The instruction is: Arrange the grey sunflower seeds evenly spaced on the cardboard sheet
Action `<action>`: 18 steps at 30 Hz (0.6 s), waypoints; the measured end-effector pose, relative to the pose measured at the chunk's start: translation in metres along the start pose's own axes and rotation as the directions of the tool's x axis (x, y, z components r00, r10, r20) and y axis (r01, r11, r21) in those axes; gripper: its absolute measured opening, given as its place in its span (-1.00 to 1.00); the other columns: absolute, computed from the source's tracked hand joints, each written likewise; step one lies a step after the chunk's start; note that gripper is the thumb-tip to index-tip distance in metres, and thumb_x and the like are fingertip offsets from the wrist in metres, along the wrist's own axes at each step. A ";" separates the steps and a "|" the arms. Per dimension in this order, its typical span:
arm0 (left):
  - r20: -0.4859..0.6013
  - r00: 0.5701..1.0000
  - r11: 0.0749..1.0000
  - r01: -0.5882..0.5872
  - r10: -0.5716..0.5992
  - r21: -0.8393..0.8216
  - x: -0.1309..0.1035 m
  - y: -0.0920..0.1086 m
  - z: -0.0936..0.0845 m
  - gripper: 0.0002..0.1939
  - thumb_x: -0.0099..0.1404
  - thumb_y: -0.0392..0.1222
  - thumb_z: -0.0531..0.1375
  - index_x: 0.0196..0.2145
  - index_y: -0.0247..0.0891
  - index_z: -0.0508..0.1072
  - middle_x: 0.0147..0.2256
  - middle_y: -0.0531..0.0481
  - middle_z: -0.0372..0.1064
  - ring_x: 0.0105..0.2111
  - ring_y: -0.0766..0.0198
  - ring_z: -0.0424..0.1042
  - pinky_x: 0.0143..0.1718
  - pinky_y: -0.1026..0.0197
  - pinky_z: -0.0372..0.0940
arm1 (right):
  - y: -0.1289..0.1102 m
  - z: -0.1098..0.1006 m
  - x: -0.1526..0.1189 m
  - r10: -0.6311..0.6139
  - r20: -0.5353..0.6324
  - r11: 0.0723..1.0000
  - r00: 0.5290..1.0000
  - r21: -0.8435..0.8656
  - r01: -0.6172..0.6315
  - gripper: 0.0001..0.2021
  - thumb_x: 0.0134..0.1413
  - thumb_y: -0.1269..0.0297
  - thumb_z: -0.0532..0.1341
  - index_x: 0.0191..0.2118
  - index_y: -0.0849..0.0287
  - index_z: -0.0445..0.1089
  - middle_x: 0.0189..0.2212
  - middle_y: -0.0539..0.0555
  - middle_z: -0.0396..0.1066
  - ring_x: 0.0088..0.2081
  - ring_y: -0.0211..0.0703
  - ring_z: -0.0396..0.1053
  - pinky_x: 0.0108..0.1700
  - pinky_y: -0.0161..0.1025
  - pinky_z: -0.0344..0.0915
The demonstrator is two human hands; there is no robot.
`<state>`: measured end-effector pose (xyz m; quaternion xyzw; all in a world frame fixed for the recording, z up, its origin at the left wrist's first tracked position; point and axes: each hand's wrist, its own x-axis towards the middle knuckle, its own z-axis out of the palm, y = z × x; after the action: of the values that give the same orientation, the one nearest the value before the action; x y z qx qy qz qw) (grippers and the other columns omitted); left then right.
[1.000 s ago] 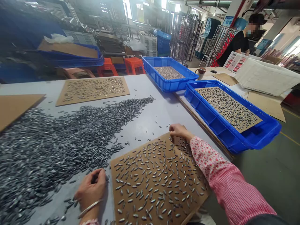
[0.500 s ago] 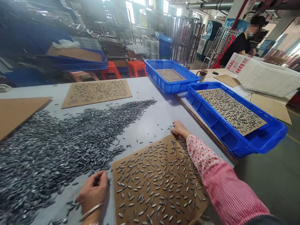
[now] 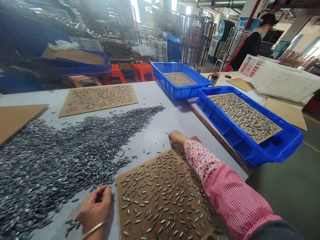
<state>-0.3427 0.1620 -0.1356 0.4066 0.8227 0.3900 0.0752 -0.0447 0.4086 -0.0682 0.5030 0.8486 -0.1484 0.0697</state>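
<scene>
A brown board [image 3: 119,186] lies before me, its top scattered with small grey spindle-shaped metal pieces [image 3: 163,200]. At its far edge is my right hand [image 3: 175,137], fingers curled closed just above the white table; what they hold, if anything, is hidden. The right sleeve reaches across the board's right side and covers part of it. My left hand [image 3: 96,203] rests by the board's left edge, curled closed, with a dark hollow whose contents I cannot make out. Left of the board spreads a large pile of the same metal pieces [image 3: 75,150].
Two blue trays [image 3: 220,116] at the right each hold a covered board. Another board with pieces [image 3: 100,96] lies beyond the pile, and a bare brown board [image 3: 17,116] at the left. A mug [image 3: 214,78] stands behind the trays. A co-worker [image 3: 247,50] is at the far right.
My right hand has moved left along the board's far edge, and its fingers are drawn in more. Loose pieces near it no longer show. My left hand stays nearly in place. The co-worker has turned.
</scene>
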 end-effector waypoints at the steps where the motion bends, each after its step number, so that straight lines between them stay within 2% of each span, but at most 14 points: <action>1: 0.003 1.000 1.000 0.005 -0.005 0.000 0.000 0.002 0.000 -0.64 0.08 0.08 0.09 -0.35 -0.25 0.45 -0.44 -0.03 0.37 -0.44 0.21 0.33 -0.28 0.16 0.30 | 0.000 -0.003 -0.007 0.005 -0.003 1.000 1.000 -0.009 -0.005 -0.79 -0.24 0.46 0.28 -0.35 0.21 0.54 -0.32 0.16 0.51 -0.24 -0.04 0.42 -0.26 -0.31 0.25; 4: -0.018 1.000 1.000 0.021 -0.021 0.003 -0.001 0.008 -0.002 -0.65 0.06 0.09 0.09 -0.38 -0.23 0.44 -0.43 -0.01 0.37 -0.44 0.20 0.33 -0.24 0.12 0.30 | 0.007 -0.013 -0.029 0.032 -0.027 0.999 0.999 -0.014 -0.033 -0.78 -0.18 0.48 0.24 -0.30 0.28 0.53 -0.30 0.22 0.50 -0.24 -0.03 0.41 -0.27 -0.29 0.24; 7: -0.020 0.999 0.999 0.038 -0.038 -0.010 -0.001 0.014 -0.003 -0.65 0.04 0.09 0.08 -0.38 -0.22 0.44 -0.43 -0.01 0.37 -0.43 0.19 0.34 -0.22 0.08 0.30 | 0.020 -0.022 -0.049 0.065 -0.051 0.998 0.997 0.022 -0.064 -0.78 -0.08 0.46 0.19 -0.26 0.26 0.51 -0.31 0.16 0.50 -0.29 -0.13 0.40 -0.31 -0.34 0.22; 10: 0.027 0.998 0.999 0.049 -0.048 -0.018 -0.001 0.020 -0.007 -0.64 0.03 0.10 0.06 -0.42 -0.24 0.42 -0.45 -0.04 0.37 -0.44 0.16 0.35 -0.25 0.08 0.31 | 0.032 -0.025 -0.068 0.081 -0.069 0.994 0.994 0.076 -0.076 -0.77 0.01 0.41 0.15 -0.20 0.22 0.48 -0.30 0.07 0.49 -0.31 -0.27 0.38 -0.35 -0.42 0.18; 15: 0.030 0.998 0.998 0.054 -0.054 -0.015 -0.002 0.031 -0.013 -0.66 0.02 0.09 0.07 -0.42 -0.22 0.42 -0.45 -0.05 0.38 -0.44 0.14 0.36 -0.27 0.09 0.31 | 0.050 -0.010 -0.095 0.064 -0.010 0.993 0.998 0.098 -0.063 -0.87 -0.08 0.33 0.25 -0.34 0.15 0.50 -0.43 -0.02 0.47 -0.37 -0.27 0.36 -0.37 -0.41 0.12; 18: 0.011 0.999 0.999 0.050 -0.050 -0.018 -0.003 0.033 -0.013 -0.67 0.03 0.08 0.08 -0.42 -0.22 0.44 -0.46 -0.04 0.37 -0.44 0.14 0.36 -0.28 0.10 0.31 | 0.060 0.000 -0.096 0.059 0.008 0.994 0.998 0.095 -0.060 -0.88 -0.03 0.25 0.25 -0.37 0.14 0.51 -0.46 0.00 0.47 -0.38 -0.25 0.36 -0.36 -0.38 0.11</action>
<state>-0.3263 0.1639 -0.1041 0.3875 0.8285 0.3934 0.0930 0.0540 0.3557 -0.0535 0.5304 0.8251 -0.1876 0.0523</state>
